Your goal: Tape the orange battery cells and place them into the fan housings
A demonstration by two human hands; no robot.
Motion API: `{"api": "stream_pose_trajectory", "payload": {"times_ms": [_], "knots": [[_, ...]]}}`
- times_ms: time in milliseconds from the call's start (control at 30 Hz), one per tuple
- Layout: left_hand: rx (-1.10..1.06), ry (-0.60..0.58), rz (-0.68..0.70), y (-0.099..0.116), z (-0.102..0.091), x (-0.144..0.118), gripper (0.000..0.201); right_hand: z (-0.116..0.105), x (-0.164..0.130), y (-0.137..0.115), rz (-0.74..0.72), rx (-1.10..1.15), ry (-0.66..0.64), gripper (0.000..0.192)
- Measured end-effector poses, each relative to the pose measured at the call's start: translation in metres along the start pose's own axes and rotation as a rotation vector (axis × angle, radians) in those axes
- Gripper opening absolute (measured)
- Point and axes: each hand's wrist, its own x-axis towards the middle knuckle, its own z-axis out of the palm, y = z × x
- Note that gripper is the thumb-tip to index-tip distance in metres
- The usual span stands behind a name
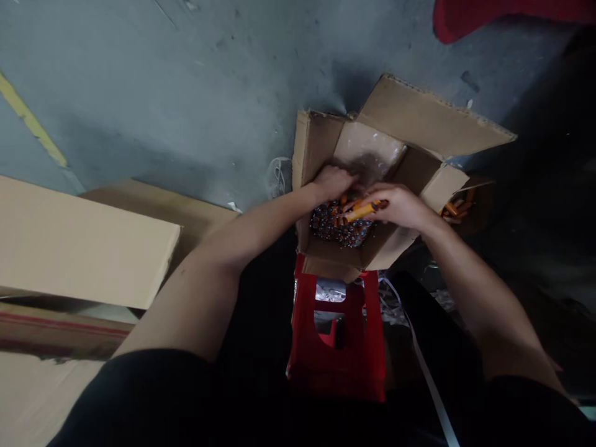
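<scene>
A: Starting from the left, what do we have?

B: First, beside our left arm, a long, flat-sided tan cardboard box [84, 242]. Then our left hand [336, 182] reaches down into the brown cardboard box with raised flaps [433, 117]. Its fingers bend downward, but the tips are hidden, so we cannot tell whether they pinch anything.

A: And below that hand?

B: We see a heap of small, dark, glinting pieces [343, 236] lying loose inside. Just right of the heap's middle is the smooth yellow-orange cylinder [359, 213], slanting down to the left; we cannot tell whether its lower end touches the pieces.

A: Our right hand [395, 203] has it, then?

B: Yes, thumb and fingers seem to pinch it towards its right end, near a dark patch.

A: How do we expect it to handle?

B: We judge it light and stiff, with a slick skin that might turn in our fingers. We would take it around the middle, where it should balance, and press gently, since we cannot tell how fragile it is. The small pieces probably roll and scatter, so we would cup those.

A: Anything farther right?

B: A pile of short orange pieces [459, 210], in shadow, just beside our box.
</scene>
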Motion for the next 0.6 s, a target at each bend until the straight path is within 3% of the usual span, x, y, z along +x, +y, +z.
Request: {"api": "stream_pose_trajectory", "payload": {"times_ms": [100, 167, 267, 367, 433, 533, 600], "knots": [[0.03, -0.03, 0.014, 0.003, 0.003, -0.005, 0.048, -0.028, -0.093, -0.021, 0.106, 0.062, 0.047, 0.04], [0.029, -0.026, -0.003, 0.004, 0.004, -0.007, 0.054, -0.046, -0.149, -0.019, 0.231, 0.03, 0.057, 0.04], [0.021, -0.01, -0.02, 0.004, 0.003, -0.004, 0.056, -0.059, -0.186, 0.008, 0.486, -0.074, 0.141, 0.043], [0.019, 0.004, -0.018, 0.003, 0.004, 0.0, 0.051, -0.053, -0.167, 0.027, 0.725, -0.302, 0.191, 0.043], [0.006, 0.008, -0.019, 0.002, 0.007, 0.002, 0.047, -0.038, -0.138, 0.015, 0.767, -0.499, 0.207, 0.045], [0.003, 0.006, -0.007, 0.001, 0.011, 0.004, 0.049, -0.007, -0.087, -0.029, 0.565, -0.619, 0.301, 0.044], [0.005, 0.013, -0.005, 0.0, 0.014, 0.005, 0.054, 0.015, -0.05, -0.053, 0.368, -0.635, 0.275, 0.046]]}}
